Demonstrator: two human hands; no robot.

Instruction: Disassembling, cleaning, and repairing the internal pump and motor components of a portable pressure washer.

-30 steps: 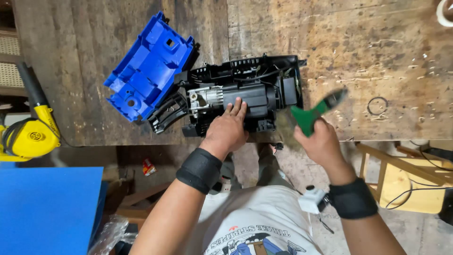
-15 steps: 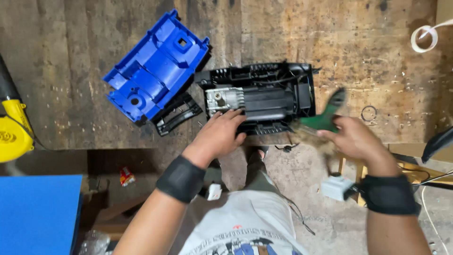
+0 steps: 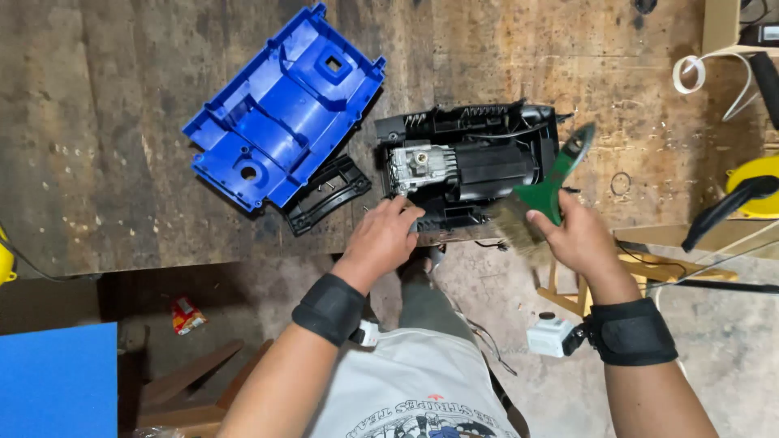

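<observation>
My left hand [image 3: 381, 235] rests with open grip on the near edge of the black motor housing [image 3: 471, 166] on the desk [image 3: 122, 122]; my right hand [image 3: 580, 239] grips the green brush [image 3: 552, 182] just beside it.

Even overhead light, sharp, slight edge distortion

single head view, steeply down, close over workbench [image 3: 122, 122] edge

Opened black motor housing [image 3: 471, 166] at the workbench's [image 3: 97, 146] front edge.
Your left hand [image 3: 381, 239] touches it; your right hand [image 3: 580, 239] grips a green-handled brush [image 3: 544, 195].
</observation>
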